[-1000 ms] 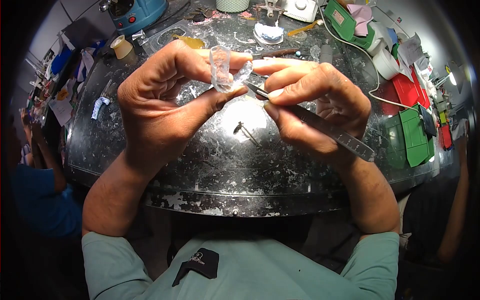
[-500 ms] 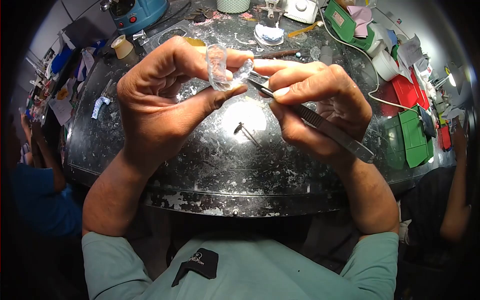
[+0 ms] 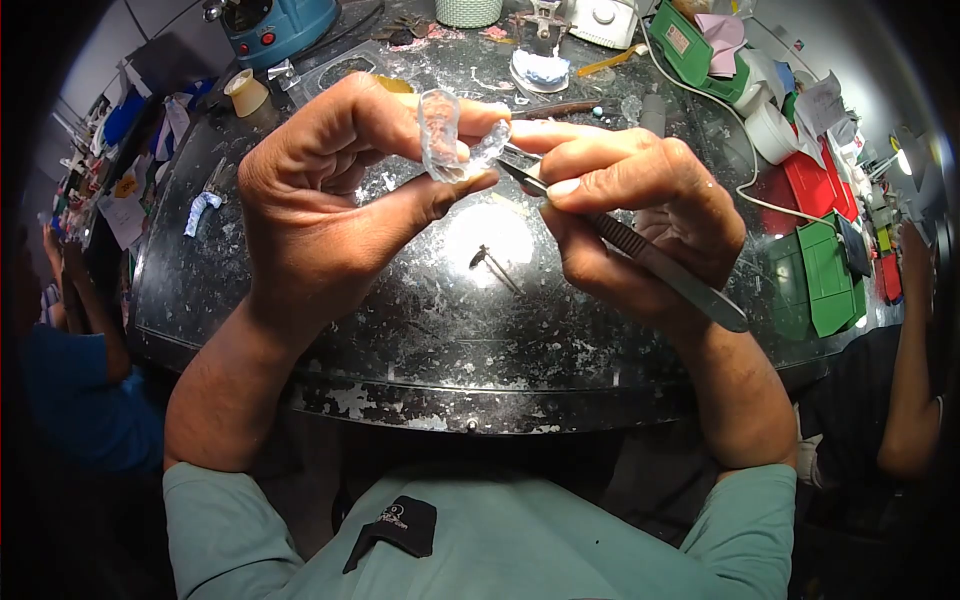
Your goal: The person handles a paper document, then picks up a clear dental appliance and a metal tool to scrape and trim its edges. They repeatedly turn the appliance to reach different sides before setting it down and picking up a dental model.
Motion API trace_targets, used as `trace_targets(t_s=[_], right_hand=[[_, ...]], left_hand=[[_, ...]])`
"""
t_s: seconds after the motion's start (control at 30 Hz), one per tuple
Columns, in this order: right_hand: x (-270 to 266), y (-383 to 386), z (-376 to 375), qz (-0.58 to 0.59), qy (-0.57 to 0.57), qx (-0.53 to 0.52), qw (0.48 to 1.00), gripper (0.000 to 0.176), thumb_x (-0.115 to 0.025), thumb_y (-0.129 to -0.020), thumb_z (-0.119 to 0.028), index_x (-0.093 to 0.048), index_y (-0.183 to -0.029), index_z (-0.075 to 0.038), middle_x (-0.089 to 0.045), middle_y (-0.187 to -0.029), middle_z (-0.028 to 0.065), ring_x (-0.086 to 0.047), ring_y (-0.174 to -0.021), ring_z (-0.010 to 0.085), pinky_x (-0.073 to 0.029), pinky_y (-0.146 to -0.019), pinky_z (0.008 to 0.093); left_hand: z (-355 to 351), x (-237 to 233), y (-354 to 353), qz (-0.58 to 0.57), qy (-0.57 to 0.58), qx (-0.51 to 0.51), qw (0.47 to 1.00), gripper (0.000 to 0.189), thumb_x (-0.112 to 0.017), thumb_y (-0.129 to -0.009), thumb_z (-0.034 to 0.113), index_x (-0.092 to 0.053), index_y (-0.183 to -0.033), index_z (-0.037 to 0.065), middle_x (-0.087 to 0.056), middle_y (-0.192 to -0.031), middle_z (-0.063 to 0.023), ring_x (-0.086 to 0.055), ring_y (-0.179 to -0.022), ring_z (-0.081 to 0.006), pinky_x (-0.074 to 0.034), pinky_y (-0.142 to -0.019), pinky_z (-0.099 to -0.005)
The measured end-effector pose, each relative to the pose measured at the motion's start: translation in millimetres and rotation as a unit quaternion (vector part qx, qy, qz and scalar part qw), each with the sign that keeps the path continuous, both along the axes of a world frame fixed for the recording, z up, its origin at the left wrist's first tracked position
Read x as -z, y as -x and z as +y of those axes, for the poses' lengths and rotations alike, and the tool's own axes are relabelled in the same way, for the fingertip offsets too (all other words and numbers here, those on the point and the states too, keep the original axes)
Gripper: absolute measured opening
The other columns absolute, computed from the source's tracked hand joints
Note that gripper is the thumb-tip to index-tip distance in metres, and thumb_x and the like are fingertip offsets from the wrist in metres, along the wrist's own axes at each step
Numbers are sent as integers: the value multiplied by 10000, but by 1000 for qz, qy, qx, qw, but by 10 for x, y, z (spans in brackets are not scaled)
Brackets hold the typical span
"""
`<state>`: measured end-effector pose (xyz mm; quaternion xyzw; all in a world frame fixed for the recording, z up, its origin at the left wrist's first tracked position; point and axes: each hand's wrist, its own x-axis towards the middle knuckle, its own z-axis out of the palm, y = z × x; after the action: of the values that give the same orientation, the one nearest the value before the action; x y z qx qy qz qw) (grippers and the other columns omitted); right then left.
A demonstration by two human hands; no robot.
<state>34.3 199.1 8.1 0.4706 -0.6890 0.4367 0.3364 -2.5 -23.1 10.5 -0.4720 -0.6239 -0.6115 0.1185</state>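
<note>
A clear, curved dental tray (image 3: 440,135) is pinched between the thumb and fingers of my left hand (image 3: 335,205), above the black table. My right hand (image 3: 650,205) grips a metal scalpel (image 3: 675,275), its handle slanting down to the right. The blade end lies at the right side of the clear tray, where my fingers partly hide it. Beneath the hands, a small dark metal tool (image 3: 495,268) rests in a bright patch of light on the table.
The scratched black table (image 3: 420,350) carries a blue machine (image 3: 275,30), a dental model (image 3: 540,70), a white-blue arch piece (image 3: 202,212), green bins (image 3: 825,275) and a red bin (image 3: 815,180). A cable runs along the right. People sit on both sides.
The clear tray and my left fingers have shifted very slightly right. The scalpel handle's lower end has dipped slightly. The arm of the person on the right has moved.
</note>
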Motion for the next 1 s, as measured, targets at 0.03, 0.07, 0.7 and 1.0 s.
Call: trace_targets(t_s=[0.03,0.07,0.7,1.0], right_hand=[[-5,-3,8,0,0,0,1000,302,-646,-708,213,-587,-932,18,-674,-884,167,-699,-877,248,-569,-899,485],[-10,-7,18,-4,-6,-2,1000,305,-652,-706,210,-590,-934,17,-677,-889,169,-700,-900,262,-570,-893,476],[-4,-43,-13,-49,20,-24,998,301,-648,-713,217,-590,-931,19,-672,-916,177,-690,-950,278,-541,-938,494],[-38,-50,-5,-21,-14,10,1000,296,-669,-710,202,-592,-922,11,-676,-905,171,-696,-960,295,-559,-908,460]], left_hand=[[1,-3,0,0,0,0,1000,237,-728,-779,-106,-578,-906,26,-681,-1072,-237,-659,-1068,-272,-540,-918,-367],[1,-7,-1,2,1,0,1000,237,-729,-779,-105,-578,-907,25,-681,-1074,-237,-659,-1067,-271,-540,-918,-367],[-13,-1,8,3,-8,8,1000,224,-731,-778,-98,-586,-906,14,-679,-1077,-236,-656,-1081,-297,-542,-926,-383],[-9,21,-3,3,-13,1,1000,237,-728,-772,-108,-589,-916,19,-677,-1085,-238,-655,-1084,-295,-543,-924,-379]])
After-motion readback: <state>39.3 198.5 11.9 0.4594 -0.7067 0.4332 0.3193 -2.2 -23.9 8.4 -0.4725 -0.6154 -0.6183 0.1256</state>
